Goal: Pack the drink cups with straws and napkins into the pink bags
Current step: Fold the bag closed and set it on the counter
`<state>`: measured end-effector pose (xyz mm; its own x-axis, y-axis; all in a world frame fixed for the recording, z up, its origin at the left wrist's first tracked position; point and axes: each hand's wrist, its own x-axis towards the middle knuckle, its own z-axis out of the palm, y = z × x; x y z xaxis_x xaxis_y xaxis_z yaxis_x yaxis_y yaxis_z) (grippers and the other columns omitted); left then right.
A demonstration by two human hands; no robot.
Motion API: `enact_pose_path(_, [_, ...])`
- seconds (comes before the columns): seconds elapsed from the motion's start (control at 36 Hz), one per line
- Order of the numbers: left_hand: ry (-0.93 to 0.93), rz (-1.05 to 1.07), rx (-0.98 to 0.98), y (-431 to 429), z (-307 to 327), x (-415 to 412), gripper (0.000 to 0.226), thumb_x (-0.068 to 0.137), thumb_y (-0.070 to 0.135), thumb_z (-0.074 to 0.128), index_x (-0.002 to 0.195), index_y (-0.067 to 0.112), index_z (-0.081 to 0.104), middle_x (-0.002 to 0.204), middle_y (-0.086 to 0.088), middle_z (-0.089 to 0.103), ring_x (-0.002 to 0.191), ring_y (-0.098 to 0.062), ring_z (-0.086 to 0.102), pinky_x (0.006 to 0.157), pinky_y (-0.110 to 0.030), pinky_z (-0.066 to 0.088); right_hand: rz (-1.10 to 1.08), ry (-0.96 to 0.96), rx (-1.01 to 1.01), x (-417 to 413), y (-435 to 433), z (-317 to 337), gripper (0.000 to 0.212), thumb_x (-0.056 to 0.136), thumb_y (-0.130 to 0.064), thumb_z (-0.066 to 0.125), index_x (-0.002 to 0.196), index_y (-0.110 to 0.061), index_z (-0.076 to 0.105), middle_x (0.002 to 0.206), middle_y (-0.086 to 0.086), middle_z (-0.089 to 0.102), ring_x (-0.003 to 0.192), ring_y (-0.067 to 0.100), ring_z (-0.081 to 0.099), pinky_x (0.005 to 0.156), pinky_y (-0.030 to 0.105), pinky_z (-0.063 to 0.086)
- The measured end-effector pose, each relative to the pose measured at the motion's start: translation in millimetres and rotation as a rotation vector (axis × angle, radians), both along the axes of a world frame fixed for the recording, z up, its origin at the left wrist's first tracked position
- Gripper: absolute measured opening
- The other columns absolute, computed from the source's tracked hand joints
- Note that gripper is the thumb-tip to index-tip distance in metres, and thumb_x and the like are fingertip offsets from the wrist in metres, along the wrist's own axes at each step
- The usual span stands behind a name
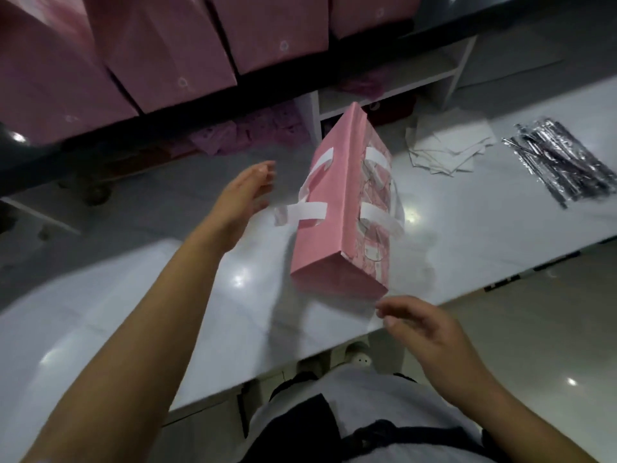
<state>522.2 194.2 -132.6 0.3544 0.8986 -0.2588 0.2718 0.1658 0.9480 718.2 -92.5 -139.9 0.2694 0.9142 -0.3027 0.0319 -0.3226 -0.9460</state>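
Glossy white table (pixel 167 295), lights glaring off it, and only the head view to work from.

- The pink bag (pixel 337 208) sits mid-table, top edge towards you. Its white paper handles (pixel 307 212) flop out to both sides.
- The top looks folded shut, so you can't tell what's inside. No cup is visible anywhere.
- Your left hand (pixel 247 195) hovers just beside the left handle, fingers straight and spread, holding nothing. Blur hides whether the fingertips touch the strip.
- Your right hand (pixel 420 325) is near the bag's near corner, over the table edge. Fingers are loosely curled and it's empty.

Handling, my read:
- Thin paper bag: light if empty, top-heavy and tippy with a drink in it. The walls will crease if squeezed.
- Take both handles together, or support it under the base. Don't pinch the sides.
- The slick tabletop means it will slide if nudged.

Room:
- The near edge is close to the bag's bottom corner, so don't pull it towards you.
- Napkins (pixel 447 148) and foil-wrapped straws (pixel 561 162) lie well apart to the right, with open table between.
- The left half of the table is free for moving.
- A row of pink bags (pixel 160 51) stands on the dark counter behind, with a white shelf (pixel 417 78) beyond the table.
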Motion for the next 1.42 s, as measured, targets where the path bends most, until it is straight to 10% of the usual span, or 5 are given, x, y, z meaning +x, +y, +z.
enact_pose_path(0.22, [0.027, -0.206, -0.235, 63, -12, 76, 0.051, 0.097, 0.064, 0.044, 0.12, 0.025, 0.069, 0.129, -0.002, 0.065, 0.124, -0.025, 0.057, 0.114, -0.048, 0.04, 0.146, -0.151, -0.086, -41, -2, -9, 0.056, 0.087, -0.057, 0.063, 0.139, -0.05, 0.043, 0.149, -0.032, 0.035, 0.136, -0.013, 0.032, 0.11, 0.021, 0.036])
enact_pose_path(0.42, [0.023, -0.22, -0.176, 67, -21, 59, 0.046, 0.1, 0.057, 0.046, 0.111, 0.019, 0.07, 0.117, -0.004, 0.07, 0.118, -0.028, 0.062, 0.108, -0.046, 0.046, -0.091, -0.164, -0.077, -31, 3, -10, 0.06, 0.093, -0.036, 0.067, 0.139, -0.06, 0.038, 0.134, -0.048, 0.039, 0.128, -0.016, 0.039, 0.104, 0.023, 0.041])
enact_pose_path(0.67, [-0.034, -0.056, -0.113, -14, -30, -41, 0.027, 0.098, 0.043, 0.048, 0.11, 0.033, 0.071, 0.113, 0.014, 0.072, 0.115, -0.011, 0.063, 0.095, -0.033, 0.048, -0.306, -0.052, -0.045, 2, 32, -9, 0.049, 0.091, -0.042, 0.064, 0.127, -0.066, 0.042, 0.144, -0.026, 0.041, 0.138, 0.007, 0.035, 0.103, 0.037, 0.036])
enact_pose_path(0.89, [-0.133, 0.032, -0.14, -78, -47, -97, 0.02, 0.097, 0.03, 0.061, 0.111, 0.031, 0.076, 0.119, 0.006, 0.073, 0.118, -0.014, 0.065, 0.103, -0.04, 0.048, -0.552, 0.1, 0.042, -24, 13, -22, 0.019, 0.095, -0.035, 0.058, 0.107, -0.037, 0.073, 0.122, -0.013, 0.069, 0.12, 0.01, 0.06, 0.103, 0.046, 0.047])
enact_pose_path(1.42, [-0.274, 0.154, -0.203, -75, -48, -95, 0.009, 0.089, 0.011, 0.073, 0.087, 0.011, 0.082, 0.134, 0.001, 0.061, 0.112, -0.023, 0.069, 0.091, -0.049, 0.059, -0.724, 0.087, 0.073, -49, 20, -34, 0.013, 0.094, -0.006, 0.064, 0.087, -0.014, 0.069, 0.112, -0.013, 0.071, 0.106, 0.017, 0.068, 0.093, 0.039, 0.055])
